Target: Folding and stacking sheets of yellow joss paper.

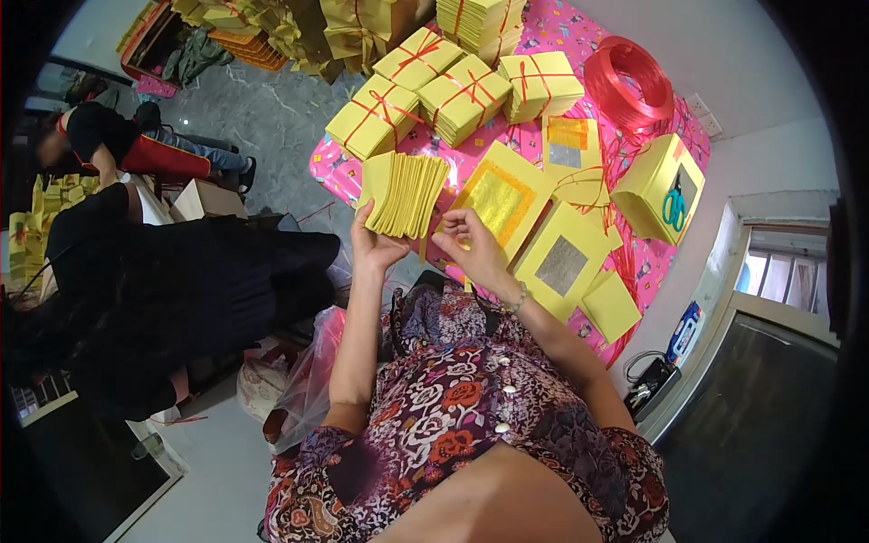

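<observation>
- Your left forearm rises nearly straight up from below, its wrist bent so the hand cups upward; your right forearm slants in from the lower right, hand turned toward the left one.
- Your left hand (377, 244) is closed on a fanned stack of yellow paper (407, 195), supporting its lower left corner above the table's near edge.
- Your right hand (472, 242) sits just beside that stack, fingers curled and the gap to the thumb narrow; you can't tell from this view whether they pinch anything.
- One beaded bracelet (517, 298) circles your right wrist.
- Just right of your hands lies one large yellow sheet with gold foil and an orange border (498, 201); next to it, nearer you, one yellow sheet with a silver foil square (563, 258).
- Beyond the held stack, you have four low yellow bundles tied with red ribbon (466, 98), and one taller yellow stack (480, 25) behind them.
- To the right, one pair of teal scissors (673, 207) rests on one thick yellow paper block (644, 190).
- One coil of red ribbon (629, 83) lies at the far right of the pink patterned tablecloth (557, 27).
- Two other people are off to your left.
</observation>
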Motion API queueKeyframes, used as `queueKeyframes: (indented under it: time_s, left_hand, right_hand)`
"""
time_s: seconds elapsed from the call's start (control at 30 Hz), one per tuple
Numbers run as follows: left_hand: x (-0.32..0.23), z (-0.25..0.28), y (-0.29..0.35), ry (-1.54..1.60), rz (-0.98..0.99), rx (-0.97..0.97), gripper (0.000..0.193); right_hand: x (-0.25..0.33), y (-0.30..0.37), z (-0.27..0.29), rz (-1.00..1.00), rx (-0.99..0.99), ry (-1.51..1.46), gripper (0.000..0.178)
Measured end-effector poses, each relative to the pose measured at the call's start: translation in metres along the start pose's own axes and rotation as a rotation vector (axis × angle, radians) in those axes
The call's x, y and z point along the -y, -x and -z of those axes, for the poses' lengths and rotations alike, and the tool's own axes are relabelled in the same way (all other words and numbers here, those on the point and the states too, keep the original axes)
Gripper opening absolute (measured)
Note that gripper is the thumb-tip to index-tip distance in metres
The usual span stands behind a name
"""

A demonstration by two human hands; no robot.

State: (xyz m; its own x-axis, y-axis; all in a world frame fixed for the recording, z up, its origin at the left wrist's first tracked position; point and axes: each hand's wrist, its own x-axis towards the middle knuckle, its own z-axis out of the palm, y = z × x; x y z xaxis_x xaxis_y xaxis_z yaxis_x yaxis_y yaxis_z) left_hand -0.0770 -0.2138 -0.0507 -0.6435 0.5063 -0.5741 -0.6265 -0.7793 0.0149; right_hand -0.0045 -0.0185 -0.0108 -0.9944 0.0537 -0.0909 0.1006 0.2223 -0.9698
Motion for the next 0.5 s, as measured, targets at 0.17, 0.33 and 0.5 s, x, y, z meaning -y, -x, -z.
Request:
queueKeyframes:
  time_s: [0.17,0.33,0.5]
  left_hand:
    - [0.016,-0.027,0.012,-0.091,-0.010,0.004,0.059]
    - [0.012,-0.010,0.003,-0.029,0.048,0.052,0.058]
    - [0.016,-0.016,0.005,0.026,0.087,0.082,0.057]
  right_hand:
    - [0.019,-0.003,-0.003,0.045,-0.007,0.055,0.049]
    - [0.014,-0.005,-0.006,0.036,0.033,-0.064,0.045]
    - [0.002,-0.006,-0.007,-0.070,0.100,-0.404,0.035]
